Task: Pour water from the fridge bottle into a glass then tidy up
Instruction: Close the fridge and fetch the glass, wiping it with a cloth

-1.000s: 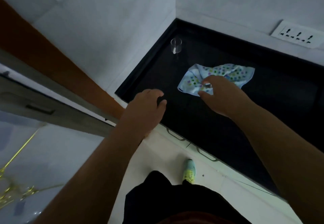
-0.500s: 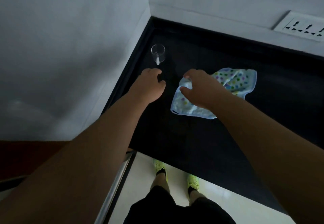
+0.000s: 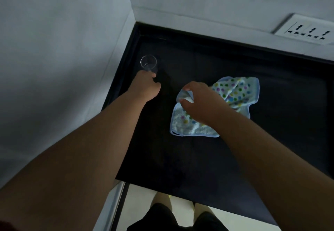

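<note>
Left hand [image 3: 145,88] curled at glass [image 3: 148,64] base, grip unclear; right hand [image 3: 197,102] pinching dotted cloth [image 3: 235,93], 3 o'clock. Advised: lift glass upright, wipe bench [image 3: 198,158] beneath.

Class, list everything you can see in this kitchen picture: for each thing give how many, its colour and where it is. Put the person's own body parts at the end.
glass: one, clear, upright in the far left corner of the counter, by the wall.
cloth: one, pale blue with coloured dots, crumpled on the counter right of the glass.
counter: one, black, fills the middle of the view.
socket plate: one, white, on the far wall, upper right.
walls: two, white, meeting at the corner.
floor: pale, below the counter edge.
left hand: one, at the near side of the glass.
right hand: one, fingers pinching the cloth.
legs: two, over the floor, with dark shorts.
</note>
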Available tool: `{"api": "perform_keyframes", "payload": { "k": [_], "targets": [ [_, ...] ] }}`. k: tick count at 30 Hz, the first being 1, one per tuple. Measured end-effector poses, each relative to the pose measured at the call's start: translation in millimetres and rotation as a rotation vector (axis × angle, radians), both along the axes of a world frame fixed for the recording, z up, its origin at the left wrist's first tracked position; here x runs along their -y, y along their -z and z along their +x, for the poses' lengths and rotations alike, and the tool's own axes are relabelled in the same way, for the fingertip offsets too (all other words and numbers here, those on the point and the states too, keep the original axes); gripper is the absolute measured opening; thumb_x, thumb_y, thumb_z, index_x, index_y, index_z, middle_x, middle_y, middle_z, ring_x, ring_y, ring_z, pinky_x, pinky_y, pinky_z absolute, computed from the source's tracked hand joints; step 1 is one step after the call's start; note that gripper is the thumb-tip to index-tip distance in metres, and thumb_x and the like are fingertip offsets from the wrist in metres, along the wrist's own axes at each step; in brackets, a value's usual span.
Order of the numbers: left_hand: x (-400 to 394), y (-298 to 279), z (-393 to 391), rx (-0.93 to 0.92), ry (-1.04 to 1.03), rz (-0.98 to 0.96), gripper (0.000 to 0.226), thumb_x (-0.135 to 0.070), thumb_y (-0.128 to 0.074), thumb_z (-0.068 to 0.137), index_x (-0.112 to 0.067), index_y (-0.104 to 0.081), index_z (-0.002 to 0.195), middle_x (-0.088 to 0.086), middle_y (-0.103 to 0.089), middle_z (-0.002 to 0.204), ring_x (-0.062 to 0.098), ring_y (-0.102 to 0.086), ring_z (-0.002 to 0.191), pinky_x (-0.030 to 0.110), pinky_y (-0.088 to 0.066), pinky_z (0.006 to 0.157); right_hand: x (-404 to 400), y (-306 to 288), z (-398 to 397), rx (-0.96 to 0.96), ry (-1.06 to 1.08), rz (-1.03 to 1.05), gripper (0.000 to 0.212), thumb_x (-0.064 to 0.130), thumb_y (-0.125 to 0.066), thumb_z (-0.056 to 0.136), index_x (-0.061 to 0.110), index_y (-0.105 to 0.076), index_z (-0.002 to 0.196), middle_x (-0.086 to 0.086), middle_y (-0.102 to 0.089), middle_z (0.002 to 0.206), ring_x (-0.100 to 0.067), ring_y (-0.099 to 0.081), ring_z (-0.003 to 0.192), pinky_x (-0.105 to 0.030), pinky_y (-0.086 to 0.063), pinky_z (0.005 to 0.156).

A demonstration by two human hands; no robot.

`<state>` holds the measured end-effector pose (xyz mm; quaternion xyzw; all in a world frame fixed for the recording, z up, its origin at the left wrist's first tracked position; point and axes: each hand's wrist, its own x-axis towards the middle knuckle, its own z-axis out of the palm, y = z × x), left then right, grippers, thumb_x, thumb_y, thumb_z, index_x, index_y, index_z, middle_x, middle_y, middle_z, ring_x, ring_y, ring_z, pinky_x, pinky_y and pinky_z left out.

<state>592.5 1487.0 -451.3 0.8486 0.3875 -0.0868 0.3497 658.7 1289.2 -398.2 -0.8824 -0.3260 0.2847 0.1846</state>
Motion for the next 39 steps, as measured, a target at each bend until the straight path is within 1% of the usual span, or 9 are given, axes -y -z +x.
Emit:
{"api": "perform_keyframes", "payload": {
  "k": [3,6,11,16,21,25,30,33,39],
  "targets": [
    [3.7,3.7,-0.6,0.102,-0.023,-0.014,0.037,-0.026,-0.060,0.104,-0.012,-0.065,0.139,0.009,-0.062,0.144,0.019,-0.064,0.124,0.021,-0.043,0.092,3.9,2.4,1.8,-0.013,0.002,0.017,0.046,0.038,-0.059,0.099,0.021,-0.053,0.141,-0.002,-0.054,0.142,-0.021,-0.060,0.119,-0.026,-0.041,0.086],
    [18.3,0.9,-9.3,0.189,-0.003,0.002,0.029,-0.019,-0.054,0.107,-0.014,-0.073,0.128,0.004,-0.072,0.131,0.011,-0.066,0.116,0.017,-0.044,0.090,9.7,0.2,2.4,-0.026,0.007,0.013,0.047,0.038,-0.059,0.099,0.020,-0.052,0.143,-0.004,-0.053,0.144,-0.021,-0.057,0.123,-0.025,-0.038,0.088],
    [55.3,-24.8,-25.7,0.344,0.078,-0.056,0.026,-0.016,-0.054,0.106,-0.022,-0.074,0.121,0.000,-0.072,0.118,0.004,-0.070,0.104,0.029,-0.058,0.097,29.5,-11.6,3.8,-0.043,0.044,0.038,0.055,0.039,-0.063,0.098,0.020,-0.046,0.147,-0.003,-0.051,0.148,-0.020,-0.057,0.126,-0.027,-0.041,0.092],
    [106.8,-94.1,-45.6,0.505,0.271,-0.133,0.026,-0.007,-0.051,0.106,-0.029,-0.063,0.099,-0.008,-0.064,0.111,0.005,-0.069,0.102,0.028,-0.059,0.094,65.8,-46.8,10.7,0.000,0.064,0.076,0.088,0.039,-0.071,0.094,0.029,-0.019,0.163,-0.004,-0.038,0.162,-0.024,-0.044,0.142,-0.038,-0.038,0.113],
    [155.6,-144.7,-59.4,0.448,0.354,-0.190,0.024,-0.014,-0.054,0.105,-0.036,-0.057,0.097,-0.014,-0.069,0.105,0.001,-0.069,0.102,0.038,-0.059,0.094,118.7,-85.1,7.2,-0.118,0.129,0.344,0.080,0.022,-0.085,0.081,0.035,-0.044,0.148,0.006,-0.062,0.137,-0.012,-0.065,0.119,-0.045,-0.055,0.100],
    [180.1,-171.3,-55.8,0.545,0.437,-0.141,0.022,-0.016,-0.059,0.103,-0.037,-0.058,0.096,-0.019,-0.067,0.107,0.000,-0.067,0.104,0.034,-0.057,0.092,146.4,-118.6,-4.0,-0.087,0.195,0.423,0.059,0.032,-0.085,0.079,0.032,-0.054,0.128,0.014,-0.069,0.115,0.004,-0.070,0.097,-0.022,-0.059,0.081],
    [191.5,-192.4,-56.4,0.537,0.505,-0.220,0.020,-0.013,-0.056,0.104,-0.031,-0.061,0.098,-0.017,-0.065,0.105,0.001,-0.069,0.104,0.028,-0.059,0.089,167.6,-135.8,-23.2,-0.133,0.334,0.533,0.071,0.025,-0.087,0.081,0.037,-0.049,0.140,0.015,-0.067,0.126,-0.004,-0.070,0.109,-0.036,-0.060,0.093],
    [196.0,-196.8,-59.9,0.582,0.493,-0.239,0.008,-0.023,-0.062,0.103,-0.029,-0.057,0.104,-0.012,-0.069,0.101,0.003,-0.073,0.097,0.033,-0.062,0.086,178.6,-137.9,-47.6,-0.144,0.483,0.621,0.063,0.023,-0.088,0.080,0.032,-0.054,0.131,0.012,-0.070,0.122,-0.007,-0.072,0.105,-0.039,-0.060,0.093],
    [202.7,-205.1,-64.2,0.560,0.618,-0.286,0.010,-0.040,-0.066,0.099,-0.040,-0.060,0.107,-0.016,-0.072,0.100,0.004,-0.074,0.096,0.039,-0.061,0.090,200.3,-150.2,-94.2,-0.088,0.722,0.667,0.058,0.024,-0.091,0.076,0.032,-0.060,0.123,0.011,-0.075,0.110,-0.005,-0.074,0.097,-0.035,-0.062,0.088]
  ]
}}
